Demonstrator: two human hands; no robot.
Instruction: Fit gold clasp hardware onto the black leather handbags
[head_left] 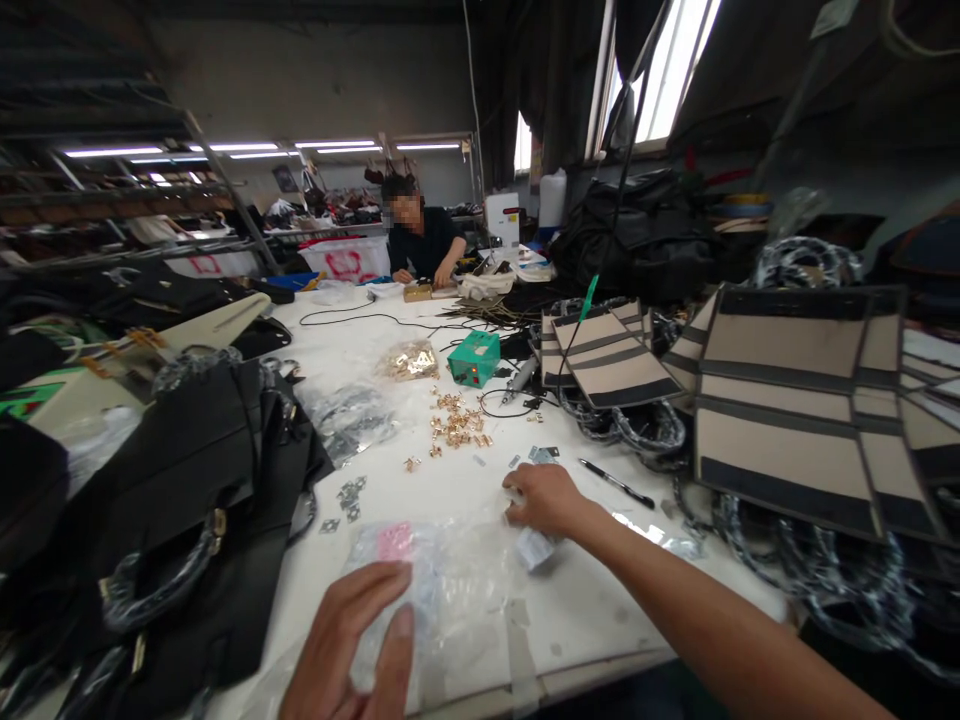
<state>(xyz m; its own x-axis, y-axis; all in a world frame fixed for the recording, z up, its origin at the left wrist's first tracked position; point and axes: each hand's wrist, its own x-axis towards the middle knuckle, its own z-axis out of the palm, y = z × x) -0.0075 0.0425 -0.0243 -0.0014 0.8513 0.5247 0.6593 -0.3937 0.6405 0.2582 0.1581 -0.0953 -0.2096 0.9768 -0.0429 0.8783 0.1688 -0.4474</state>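
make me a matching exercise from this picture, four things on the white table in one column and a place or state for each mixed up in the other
Things
1. clear plastic bag with a pink patch
2. small gold-coloured metal fittings
3. slim black pen
4. boxy green unit

Places and states
a. just right of the person's right hand
b. farthest of the four from both hands
c. nearest to the person's left hand
d. strewn loose in a cluster

Pairs: 1-c, 2-d, 3-a, 4-b

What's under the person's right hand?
By the bare right hand, a pale crumpled plastic piece shows on the near side, small grey metal plates beyond the knuckles. What lies directly beneath the palm is covered.
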